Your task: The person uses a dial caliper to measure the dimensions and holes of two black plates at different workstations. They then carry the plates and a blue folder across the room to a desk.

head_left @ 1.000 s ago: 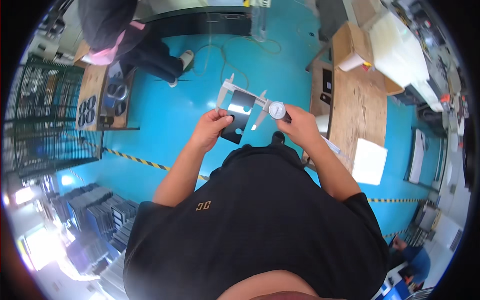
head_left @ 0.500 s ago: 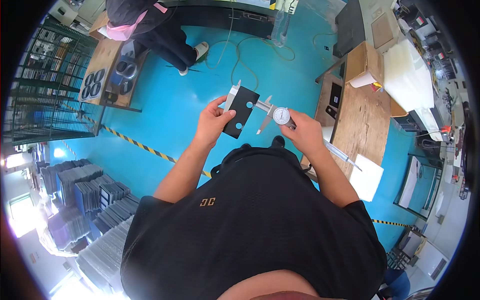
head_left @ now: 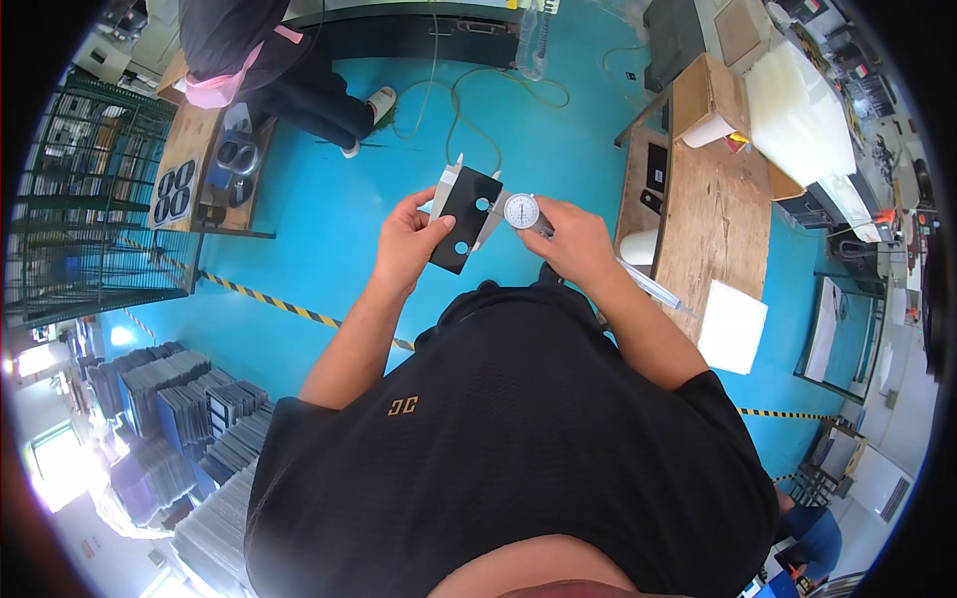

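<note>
My left hand point(head_left: 407, 241) pinches a black rectangular plate point(head_left: 473, 217) that has two round holes, thumb on its face. The fixed jaw of a dial caliper lies along the plate's left edge, by my left fingers. My right hand point(head_left: 576, 242) is closed round the caliper's slider beside its white round dial point(head_left: 521, 211). On the plate's right edge the sliding jaw now lies close; whether it touches cannot be made out. The caliper's beam runs behind the plate and comes out past my right wrist. Both hands are held in front of my body above the blue floor.
To my right stands a wooden table point(head_left: 720, 227) with a cardboard box point(head_left: 710, 95) and a white sheet point(head_left: 733, 327). At the far left, another person point(head_left: 299, 95) stands by a small table holding black ring-shaped parts point(head_left: 174, 191). Stacked panels point(head_left: 189, 404) fill the lower left.
My right hand has moved left with the caliper's slider, so the gap between sliding jaw and plate has narrowed. The plate and both hands sit slightly further left in the view.
</note>
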Demonstrator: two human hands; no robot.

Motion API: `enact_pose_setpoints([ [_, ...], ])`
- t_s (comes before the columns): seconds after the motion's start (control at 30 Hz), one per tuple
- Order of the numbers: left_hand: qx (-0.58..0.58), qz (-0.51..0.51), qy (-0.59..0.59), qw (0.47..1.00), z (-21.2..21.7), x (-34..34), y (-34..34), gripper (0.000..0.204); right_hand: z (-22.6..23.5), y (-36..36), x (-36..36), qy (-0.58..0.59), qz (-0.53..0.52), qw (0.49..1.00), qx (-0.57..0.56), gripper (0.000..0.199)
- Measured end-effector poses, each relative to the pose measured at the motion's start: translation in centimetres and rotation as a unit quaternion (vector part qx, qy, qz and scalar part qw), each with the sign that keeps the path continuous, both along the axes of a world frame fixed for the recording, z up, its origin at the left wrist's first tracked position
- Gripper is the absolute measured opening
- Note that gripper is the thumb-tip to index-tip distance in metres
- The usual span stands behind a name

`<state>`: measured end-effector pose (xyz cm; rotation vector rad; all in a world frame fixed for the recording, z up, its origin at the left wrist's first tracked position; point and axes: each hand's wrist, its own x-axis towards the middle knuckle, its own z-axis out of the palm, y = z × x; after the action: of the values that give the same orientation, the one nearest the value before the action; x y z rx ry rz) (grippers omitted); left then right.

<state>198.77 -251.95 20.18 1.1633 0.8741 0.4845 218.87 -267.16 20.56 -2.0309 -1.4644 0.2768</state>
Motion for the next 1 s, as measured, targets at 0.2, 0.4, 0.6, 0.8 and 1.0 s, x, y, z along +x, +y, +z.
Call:
enact_pose_setpoints([
  [0.2, -0.022, 0.009, 0.001, 1.0, -0.3, 0.2, -0.6, 0.051, 0.4, 0.1, 0.0, 0.015, 0.002, 1.0, -0.011, 0.042],
  [0.4, -0.052, 0.004, 0.022, 0.998, -1.6, -0.8, -0.4, 0.034, 0.5, 0.1, 0.1, 0.012, 0.003, 1.0, -0.022, 0.043],
  [0.6, -0.065, -0.006, 0.039, 0.997, -1.9, -1.1, -0.5, 0.028, 0.4, 0.2, 0.2, 0.005, 0.009, 1.0, -0.014, 0.043],
  [0.8, -0.062, -0.02, 0.052, 0.997, -2.0, -0.9, -0.3, 0.025, -0.1, 0.3, 0.4, 0.004, 0.016, 1.0, -0.012, 0.043],
  [1.0, -0.168, -0.031, -0.015, 0.985, -1.9, -1.3, -1.4, 0.026, 0.3, 0.3, 0.3, 0.01, 0.008, 0.999, -0.034, 0.042],
])
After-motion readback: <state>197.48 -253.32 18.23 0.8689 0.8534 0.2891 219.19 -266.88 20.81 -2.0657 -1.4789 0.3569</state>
